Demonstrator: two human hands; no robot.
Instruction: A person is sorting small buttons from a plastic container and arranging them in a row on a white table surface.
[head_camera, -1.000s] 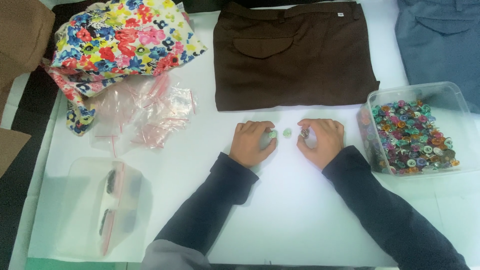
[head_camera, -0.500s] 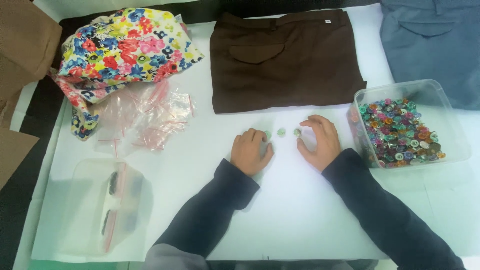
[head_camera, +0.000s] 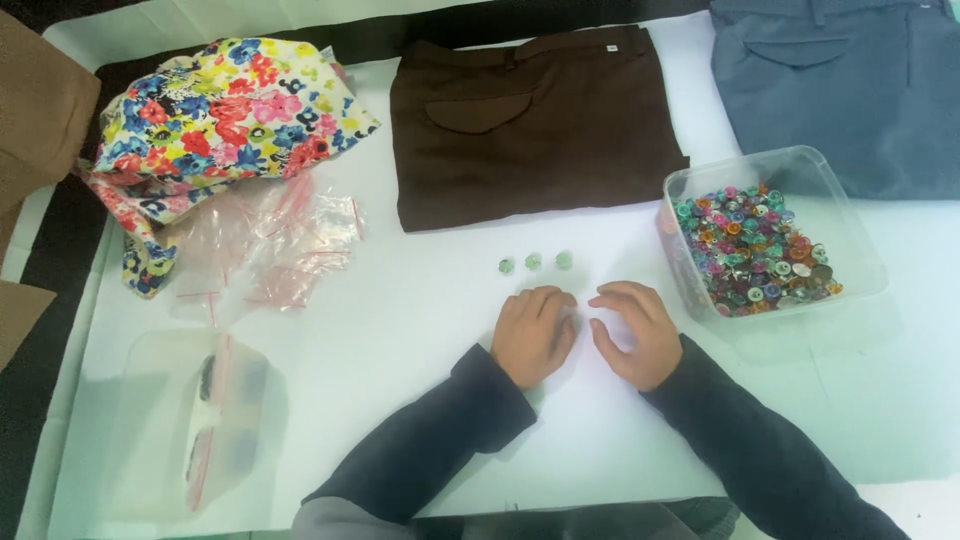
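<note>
Left hand (head_camera: 534, 335) and right hand (head_camera: 632, 330): palms down on white desk (head_camera: 420, 330), fingers loosely curled, holding nothing. Three green buttons (head_camera: 535, 261) in row just beyond fingertips; button tub (head_camera: 770, 240) at right.

A sewing or garment workroom — folded brown trousers (head_camera: 535, 125) and blue trousers (head_camera: 850, 85), floral fabric (head_camera: 225, 110), a clear tub of buttons (head_camera: 765, 235) and small plastic bags (head_camera: 275, 245) cover a white surface (head_camera: 400, 330).

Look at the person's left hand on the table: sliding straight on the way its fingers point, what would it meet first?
The left hand points up-table, so it would probably first meet the three small green buttons, then the folded brown trousers.
</note>
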